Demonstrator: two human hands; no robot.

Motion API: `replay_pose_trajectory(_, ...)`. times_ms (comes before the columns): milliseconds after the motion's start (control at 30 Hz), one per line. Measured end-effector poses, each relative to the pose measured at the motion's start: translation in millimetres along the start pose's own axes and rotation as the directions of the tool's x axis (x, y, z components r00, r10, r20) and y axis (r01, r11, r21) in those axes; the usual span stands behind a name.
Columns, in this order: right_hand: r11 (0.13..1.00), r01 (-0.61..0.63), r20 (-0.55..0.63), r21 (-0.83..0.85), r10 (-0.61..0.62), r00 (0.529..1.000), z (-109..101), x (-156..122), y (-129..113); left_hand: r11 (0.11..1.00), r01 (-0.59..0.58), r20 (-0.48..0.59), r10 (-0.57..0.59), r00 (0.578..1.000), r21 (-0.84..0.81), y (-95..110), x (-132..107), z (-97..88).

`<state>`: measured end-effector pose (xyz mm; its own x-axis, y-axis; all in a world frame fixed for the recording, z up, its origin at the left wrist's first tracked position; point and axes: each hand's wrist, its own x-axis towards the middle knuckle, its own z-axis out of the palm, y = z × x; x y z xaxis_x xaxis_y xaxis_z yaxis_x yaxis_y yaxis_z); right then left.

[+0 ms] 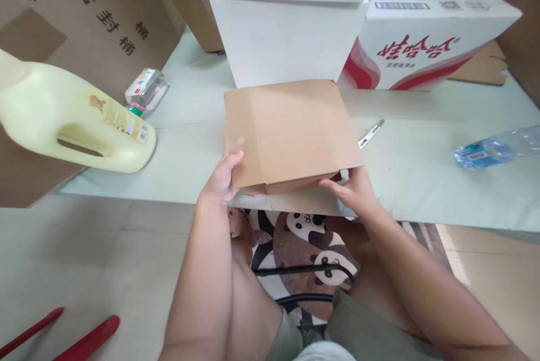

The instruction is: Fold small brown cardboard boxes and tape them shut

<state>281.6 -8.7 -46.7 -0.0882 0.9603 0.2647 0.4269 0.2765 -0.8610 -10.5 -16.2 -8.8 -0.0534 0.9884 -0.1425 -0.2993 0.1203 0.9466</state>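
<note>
A flat brown cardboard box (295,130) lies in front of me near the table's front edge, its plain top panel upward. At the front left corner my left hand (223,178) grips it, thumb on the top and the other fingers hidden. My right hand (352,188) holds the front right corner, with its thumb along the front side below the top panel's edge. A narrow gap shows under the panel there. Just beyond the box's right edge lies a utility knife (371,134), partly covered by the box.
White cartons (291,40) and a red-and-white carton (422,46) stand behind. Left are a large yellowish jug (80,113), a small clear bottle (147,90) and a big cardboard carton (84,18). A water bottle (489,150) lies on the right of the table (422,170).
</note>
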Motion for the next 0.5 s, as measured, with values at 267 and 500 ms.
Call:
replay_pose_trajectory(267, 0.985, -0.173, -0.158, 0.024, 0.175, 0.972, -4, -1, -6, 0.991, 0.054, -0.189, -0.03, 0.981, 0.123, 7, 4, 14.9)
replay_pose_trajectory(500, 0.855, -0.181, -0.215, 0.486, 0.318, 0.923, -3, -2, 0, 0.96, 0.202, -0.192, -0.165, 0.967, 0.195, 3, 5, 6.8)
